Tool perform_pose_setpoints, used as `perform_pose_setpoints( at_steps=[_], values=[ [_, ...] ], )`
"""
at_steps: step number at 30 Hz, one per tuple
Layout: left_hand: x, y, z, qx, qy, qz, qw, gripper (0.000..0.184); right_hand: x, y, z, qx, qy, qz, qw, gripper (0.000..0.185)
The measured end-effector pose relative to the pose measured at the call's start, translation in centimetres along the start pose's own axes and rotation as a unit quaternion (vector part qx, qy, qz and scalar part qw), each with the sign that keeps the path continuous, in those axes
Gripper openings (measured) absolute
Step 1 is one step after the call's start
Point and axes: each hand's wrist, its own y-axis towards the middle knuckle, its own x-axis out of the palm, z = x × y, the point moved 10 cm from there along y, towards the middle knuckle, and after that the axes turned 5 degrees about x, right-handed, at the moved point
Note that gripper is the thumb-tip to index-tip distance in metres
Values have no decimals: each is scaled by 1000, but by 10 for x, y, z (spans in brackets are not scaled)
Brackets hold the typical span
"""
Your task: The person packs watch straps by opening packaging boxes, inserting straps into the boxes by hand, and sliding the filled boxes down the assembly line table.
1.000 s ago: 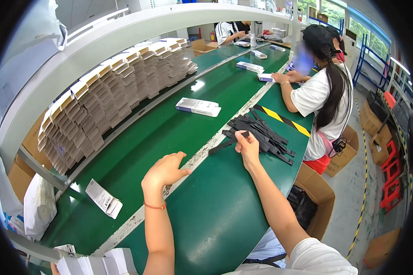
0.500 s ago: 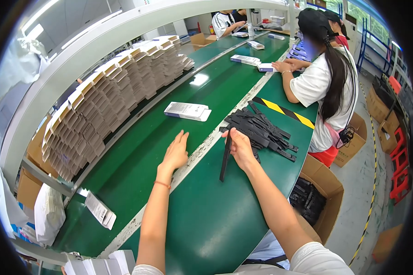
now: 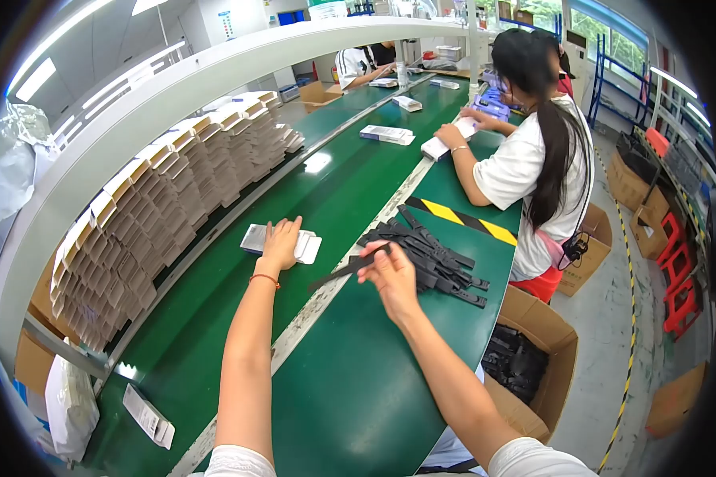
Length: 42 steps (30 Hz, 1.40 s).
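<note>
My left hand point(image 3: 282, 243) lies over a white box point(image 3: 305, 247) on the green belt, fingers on its top; whether they grip it is hard to tell. In my right hand point(image 3: 390, 278) is a flat black strap point(image 3: 344, 272), pinched near one end, its other end pointing left over the belt's pale edge rail. Just beyond my right hand, a pile of black straps point(image 3: 433, 258) rests on the green table point(image 3: 350, 381).
Stacked open boxes point(image 3: 167, 191) line the belt's far side. Another white box point(image 3: 148, 416) lies lower left. A co-worker point(image 3: 525, 159) handles a box at the upper right, past striped tape point(image 3: 461, 220). A carton of black items point(image 3: 549, 350) stands right of the table.
My left hand has reached onto the white box, which has come nearer along the belt. The strap in my right hand has swung from hanging down to pointing left.
</note>
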Motion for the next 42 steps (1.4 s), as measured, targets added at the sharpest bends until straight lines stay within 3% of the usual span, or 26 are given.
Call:
perform_pose_setpoints(
  at_steps=[1,3,4,5,7,9,13,15,17,19,21,23,24,25,27,28,30,32,33,35,37,39,42],
  values=[
    [-13,-7,1,-1,2,-6,1000,81,7,-2,-18,-47,-7,-6,999,27],
    [-75,-23,21,30,-83,78,993,60,22,-9,-47,-105,-53,-5,993,27],
    [-105,-36,23,15,-119,193,974,50,32,-11,-59,-130,-60,-17,990,27],
    [-120,-46,33,10,-115,191,975,50,46,-14,-73,-147,-77,-29,986,28],
    [-156,-73,35,-64,-245,230,940,52,77,-17,-102,-183,-116,-62,974,29],
    [-178,-95,45,-61,-295,260,917,48,108,-21,-127,-208,-141,-100,963,31],
    [-203,-126,62,-46,-388,253,885,47,163,-32,-159,-238,-243,-164,926,27],
    [-209,-138,67,-47,-419,246,873,45,192,-42,-171,-296,-349,-191,868,25],
    [-206,-144,73,-46,-495,205,843,45,205,-44,-169,-285,-348,-199,871,25],
    [-217,-153,80,-42,-528,192,826,45,216,-39,-154,-211,-375,-216,876,27],
    [-222,-159,89,-29,-590,164,790,44,221,-39,-150,-195,-383,-209,878,28],
    [-217,-161,81,-39,-558,158,814,45,220,-45,-173,-295,-405,-138,854,26],
    [-215,-165,79,-39,-586,156,794,46,216,-51,-187,-361,-432,-91,822,25],
    [-217,-167,79,-39,-613,154,774,47,207,-52,-194,-366,-431,-57,823,24],
    [-215,-174,69,-48,-611,155,775,47,187,-49,-194,-364,-454,-29,813,21],
    [-217,-179,62,-53,-567,165,805,49,172,-48,-190,-364,-455,-29,812,21],
    [-225,-188,52,-32,-426,166,889,55,139,-39,-165,-329,-597,-14,732,15],
    [-214,-200,36,-58,-268,121,954,58,85,-28,-127,-162,-680,-14,715,13],
    [-198,-207,25,-66,-213,92,970,56,54,-26,-105,-78,-726,-19,683,15],
    [-145,-218,0,-73,39,18,996,53,1,-32,-64,53,-798,-30,599,23],
    [-91,-235,-21,-117,78,-117,983,53,-23,-47,-43,72,-851,-21,519,33],
    [-71,-250,-22,-169,92,-200,961,68,-28,-59,-40,31,-860,16,508,40],
    [-91,-233,15,-142,15,-178,974,83,-37,-54,-35,64,-857,22,511,42]
  ],
)
